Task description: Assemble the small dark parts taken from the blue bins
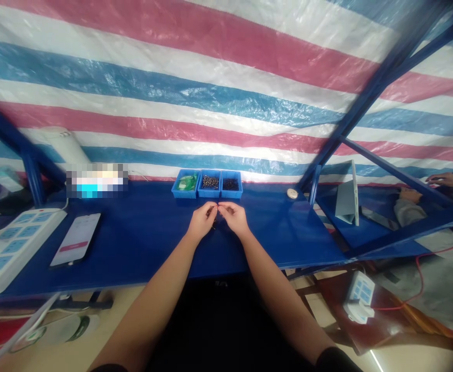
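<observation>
My left hand [203, 219] and my right hand [233, 217] meet fingertip to fingertip over the blue table [141, 227]. Both are closed in a pinch, and whatever they hold is too small and hidden to name. Some small dark bits show just beneath the fingers. Right behind the hands stand three blue bins side by side. The left bin [185, 195] has a green and clear plastic bag in it. Small metallic pieces fill the middle bin [210, 194], and small dark pieces lie in the right bin [231, 194].
On the left lie a phone [77, 238] and a white power strip [20, 243]. A round whitish object [292, 194] sits near the right frame post [315, 186]. Beyond it are a tablet [348, 199] and another person's hands [409, 195]. Striped sheeting [211, 93] hangs behind.
</observation>
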A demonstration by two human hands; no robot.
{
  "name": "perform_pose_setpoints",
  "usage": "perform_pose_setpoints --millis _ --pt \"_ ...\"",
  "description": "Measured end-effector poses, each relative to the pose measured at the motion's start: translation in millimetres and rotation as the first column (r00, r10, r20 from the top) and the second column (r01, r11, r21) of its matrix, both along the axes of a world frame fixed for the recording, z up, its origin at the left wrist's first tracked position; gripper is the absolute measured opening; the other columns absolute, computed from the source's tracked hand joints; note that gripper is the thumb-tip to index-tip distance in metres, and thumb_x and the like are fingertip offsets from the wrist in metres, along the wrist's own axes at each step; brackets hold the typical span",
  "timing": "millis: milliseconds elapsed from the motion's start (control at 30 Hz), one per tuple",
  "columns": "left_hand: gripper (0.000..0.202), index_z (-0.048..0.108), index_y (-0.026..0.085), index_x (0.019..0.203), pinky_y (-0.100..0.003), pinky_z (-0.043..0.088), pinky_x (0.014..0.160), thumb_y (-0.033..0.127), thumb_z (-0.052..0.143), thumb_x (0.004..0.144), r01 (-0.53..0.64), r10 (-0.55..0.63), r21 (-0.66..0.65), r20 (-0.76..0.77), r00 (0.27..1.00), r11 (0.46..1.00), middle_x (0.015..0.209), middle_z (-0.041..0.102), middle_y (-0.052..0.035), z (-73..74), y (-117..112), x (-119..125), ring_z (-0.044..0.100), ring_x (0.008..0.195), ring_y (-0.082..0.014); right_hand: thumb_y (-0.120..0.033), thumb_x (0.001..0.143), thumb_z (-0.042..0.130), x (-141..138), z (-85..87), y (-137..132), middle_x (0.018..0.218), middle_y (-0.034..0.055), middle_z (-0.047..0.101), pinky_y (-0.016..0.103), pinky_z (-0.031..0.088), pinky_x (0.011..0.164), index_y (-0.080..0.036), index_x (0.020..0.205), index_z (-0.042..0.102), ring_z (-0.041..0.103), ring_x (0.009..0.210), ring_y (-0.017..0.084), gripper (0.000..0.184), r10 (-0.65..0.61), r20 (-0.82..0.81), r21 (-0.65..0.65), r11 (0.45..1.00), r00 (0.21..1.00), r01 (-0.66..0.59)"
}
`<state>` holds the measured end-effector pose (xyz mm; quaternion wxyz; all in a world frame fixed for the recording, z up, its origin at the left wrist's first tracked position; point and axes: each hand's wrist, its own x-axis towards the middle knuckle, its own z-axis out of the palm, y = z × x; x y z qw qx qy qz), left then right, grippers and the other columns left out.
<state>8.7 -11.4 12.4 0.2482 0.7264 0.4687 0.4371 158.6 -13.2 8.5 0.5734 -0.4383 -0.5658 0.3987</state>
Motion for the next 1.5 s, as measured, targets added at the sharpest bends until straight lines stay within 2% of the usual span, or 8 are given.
perform_pose_setpoints --millis 367,567,767,933,1167,1400,1500 --pt "0.026 0.059 0.022 0.098 -0.023 0.047 0.064 0.042 0.042 0.093 0.017 -0.017 -0.019 -0.013 1.0 1.0 0.07 0.063 0.0014 1.2 0.3 -0.9 0.061 0.065 -0.0136 -0.041 0.076 0.069 0.1 -4.4 2.2 0.088 0.0063 0.073 0.031 0.056 0.072 -0.019 0.097 0.072 0.067 0.073 0.018 0.032 0.014 -0.033 0.005 1.0 0.999 -0.013" --pt "0.028 0.06 0.021 0.09 -0.023 0.047 0.064 0.042 0.041 0.093 0.027 -0.027 -0.019 -0.002 1.0 0.999 0.07 0.063 0.0011 2.4 -0.7 -1.2 0.06 0.064 -0.0131 -0.042 0.076 0.068 0.0 -2.9 1.0 0.088 0.0066 0.073 0.03 0.055 0.069 -0.018 0.096 0.072 0.067 0.073 0.018 0.032 0.002 -0.025 -0.004 1.0 1.0 -0.002" --pt "0.028 0.06 0.023 0.107 -0.023 0.047 0.065 0.042 0.049 0.09 -0.013 0.013 -0.01 0.056 0.998 1.0 0.076 0.066 0.0012 -1.2 -0.4 0.6 0.062 0.065 -0.0128 -0.045 0.077 0.067 2.6 0.0 0.7 0.085 0.0064 0.073 0.03 0.055 0.068 -0.018 0.097 0.073 0.066 0.07 0.017 0.034 -0.027 0.002 0.006 1.0 1.0 0.027" --pt "0.024 0.063 0.022 0.098 -0.023 0.046 0.064 0.04 0.049 0.09 -0.008 0.006 0.033 0.048 0.999 0.999 0.081 0.068 0.0003 -1.1 -0.2 1.4 0.061 0.065 -0.0123 -0.044 0.076 0.068 1.9 -1.8 1.4 0.082 0.0054 0.072 0.029 0.054 0.067 -0.018 0.098 0.073 0.065 0.069 0.017 0.034 -0.005 -0.026 0.01 1.0 1.0 0.005" --pt "0.028 0.061 0.02 0.088 -0.022 0.046 0.062 0.043 0.044 0.093 -0.006 0.005 0.01 0.029 1.0 1.0 0.072 0.064 0.0011 1.5 -0.8 0.1 0.059 0.063 -0.0121 -0.042 0.076 0.07 0.1 -0.5 -0.9 0.088 0.0056 0.072 0.03 0.055 0.073 -0.019 0.101 0.072 0.066 0.074 0.017 0.034 0.028 -0.048 0.011 1.0 0.998 -0.028" --pt "0.027 0.062 0.022 0.104 -0.023 0.048 0.064 0.041 0.051 0.09 -0.033 0.032 0.008 0.089 0.996 0.999 0.077 0.067 0.0003 -0.7 -0.1 1.3 0.062 0.066 -0.013 -0.04 0.076 0.069 1.7 -2.0 0.4 0.087 0.0064 0.073 0.032 0.056 0.073 -0.018 0.1 0.072 0.067 0.074 0.018 0.032 0.011 -0.043 0.047 0.999 0.999 -0.009" --pt "0.025 0.063 0.022 0.1 -0.023 0.048 0.066 0.041 0.05 0.09 -0.032 0.03 0.022 0.089 0.996 0.999 0.08 0.067 -0.0004 -1.5 0.4 1.6 0.063 0.068 -0.0132 -0.04 0.076 0.07 1.9 -2.4 0.5 0.087 0.0063 0.073 0.032 0.056 0.074 -0.019 0.099 0.072 0.067 0.075 0.018 0.031 0.006 -0.04 0.053 0.999 0.999 -0.004"
